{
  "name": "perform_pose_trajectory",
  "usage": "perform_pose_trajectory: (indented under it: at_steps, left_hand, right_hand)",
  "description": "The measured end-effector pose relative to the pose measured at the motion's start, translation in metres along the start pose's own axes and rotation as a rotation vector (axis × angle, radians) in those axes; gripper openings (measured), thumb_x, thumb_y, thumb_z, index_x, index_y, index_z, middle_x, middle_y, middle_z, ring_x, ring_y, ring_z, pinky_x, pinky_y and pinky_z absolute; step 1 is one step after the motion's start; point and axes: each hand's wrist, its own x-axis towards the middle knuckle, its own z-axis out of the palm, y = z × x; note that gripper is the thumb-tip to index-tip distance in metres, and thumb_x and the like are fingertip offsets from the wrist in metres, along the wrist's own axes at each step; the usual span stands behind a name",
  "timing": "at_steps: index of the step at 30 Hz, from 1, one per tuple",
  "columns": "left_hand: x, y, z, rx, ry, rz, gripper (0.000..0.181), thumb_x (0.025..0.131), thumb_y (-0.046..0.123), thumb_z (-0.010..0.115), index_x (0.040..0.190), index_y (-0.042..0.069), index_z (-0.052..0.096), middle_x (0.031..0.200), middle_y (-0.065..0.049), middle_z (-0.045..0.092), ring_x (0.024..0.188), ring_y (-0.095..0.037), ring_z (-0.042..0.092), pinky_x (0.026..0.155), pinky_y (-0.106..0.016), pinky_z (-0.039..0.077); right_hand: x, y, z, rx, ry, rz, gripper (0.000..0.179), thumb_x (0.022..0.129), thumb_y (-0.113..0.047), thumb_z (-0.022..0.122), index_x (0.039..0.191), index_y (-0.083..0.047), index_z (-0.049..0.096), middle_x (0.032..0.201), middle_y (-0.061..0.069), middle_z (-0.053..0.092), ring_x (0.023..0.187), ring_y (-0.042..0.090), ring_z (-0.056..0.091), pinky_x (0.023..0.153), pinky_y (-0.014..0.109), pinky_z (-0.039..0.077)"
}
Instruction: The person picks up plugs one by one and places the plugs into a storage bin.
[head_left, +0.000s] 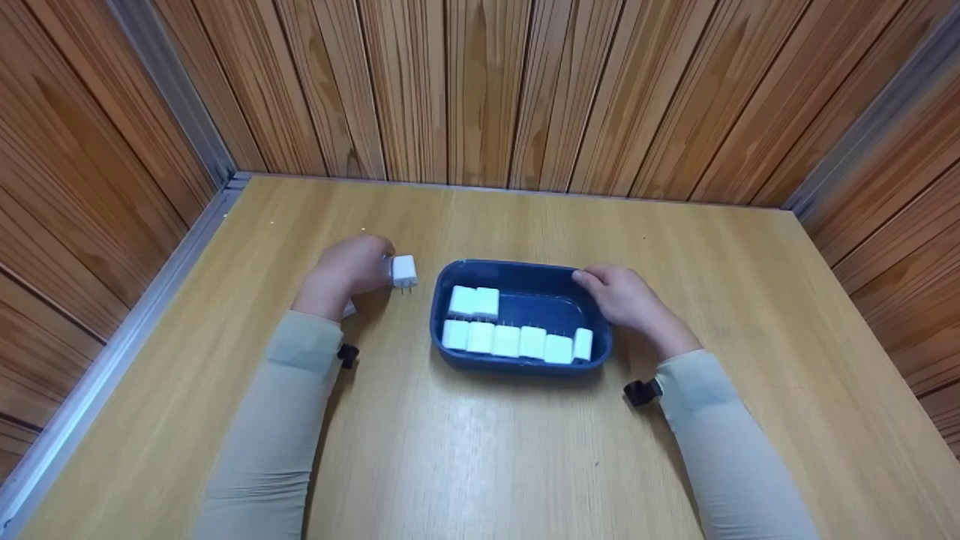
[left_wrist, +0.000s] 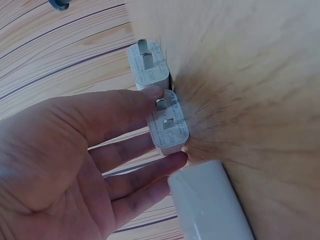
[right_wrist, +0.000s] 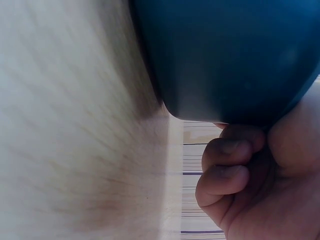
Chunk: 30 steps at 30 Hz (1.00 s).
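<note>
My left hand [head_left: 352, 266] pinches a white charger plug [left_wrist: 169, 122] between thumb and fingers, its metal prongs towards the wrist camera. A second white charger plug [left_wrist: 150, 65] sits right beyond the thumb; whether it is held too I cannot tell. A third white charger [left_wrist: 210, 200] lies on the table close to the fingertips. In the head view one white charger [head_left: 403, 271] shows past the left hand. My right hand [head_left: 622, 296] grips the right rim of a dark blue plastic container [head_left: 442, 341], thumb over the edge, fingers curled outside. White chargers [head_left: 506, 341] fill its front row; two more stand behind at left.
The wooden table [head_left: 420, 450] carries the container near its middle. Wood-panelled walls [head_left: 480, 90] enclose the back and both sides, with a metal strip [head_left: 112, 367] along the left edge. Part of another white object [head_left: 349, 308] shows beside the left wrist.
</note>
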Motion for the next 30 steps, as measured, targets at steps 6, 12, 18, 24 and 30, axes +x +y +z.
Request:
perform_pose_trajectory:
  at_steps: [6,12,18,24,30]
  left_hand:
    - [-0.0008,0.001,0.001,0.008,0.009,0.008,0.026,0.107,0.02,0.074,0.129,0.006,0.078,0.11,-0.014,0.074,0.097,-0.035,0.066,0.092,-0.05,0.052]
    - [-0.0008,0.0018,0.0007,0.024,0.015,0.006,0.023,0.107,0.02,0.073,0.126,0.007,0.078,0.104,-0.012,0.073,0.093,-0.033,0.066,0.087,-0.048,0.051]
    - [-0.0009,0.0027,0.0002,0.063,0.024,0.026,0.024,0.107,0.019,0.074,0.125,0.003,0.078,0.101,-0.014,0.073,0.09,-0.033,0.064,0.084,-0.046,0.05]
    - [-0.0021,0.0027,-0.0014,0.059,0.025,0.018,0.024,0.107,0.02,0.074,0.125,0.005,0.079,0.099,-0.013,0.072,0.089,-0.032,0.065,0.083,-0.045,0.05]
    - [-0.0034,0.0019,-0.0033,0.034,0.041,0.025,0.026,0.107,0.017,0.073,0.13,0.005,0.078,0.106,-0.013,0.074,0.094,-0.033,0.066,0.088,-0.047,0.052]
  right_hand:
    - [-0.0001,0.0006,-0.0002,0.009,-0.003,0.01,0.055,0.121,-0.045,0.043,0.152,-0.004,0.064,0.137,0.018,0.07,0.12,0.035,0.062,0.113,0.06,0.05]
    - [-0.0002,0.001,0.0001,0.004,0.002,0.002,0.055,0.121,-0.044,0.043,0.151,-0.003,0.064,0.138,0.019,0.07,0.121,0.036,0.063,0.114,0.061,0.049]
    - [0.0001,0.0001,0.0014,-0.002,0.008,0.006,0.056,0.122,-0.043,0.043,0.155,-0.001,0.06,0.148,0.022,0.067,0.137,0.039,0.062,0.12,0.064,0.043]
    - [-0.0001,-0.0008,0.0009,-0.004,0.003,0.016,0.058,0.122,-0.043,0.042,0.158,0.0,0.057,0.153,0.024,0.064,0.145,0.042,0.058,0.122,0.064,0.04]
    - [0.0003,-0.001,0.001,-0.01,0.002,0.015,0.059,0.122,-0.045,0.042,0.159,0.0,0.056,0.154,0.024,0.063,0.147,0.042,0.057,0.123,0.064,0.04]
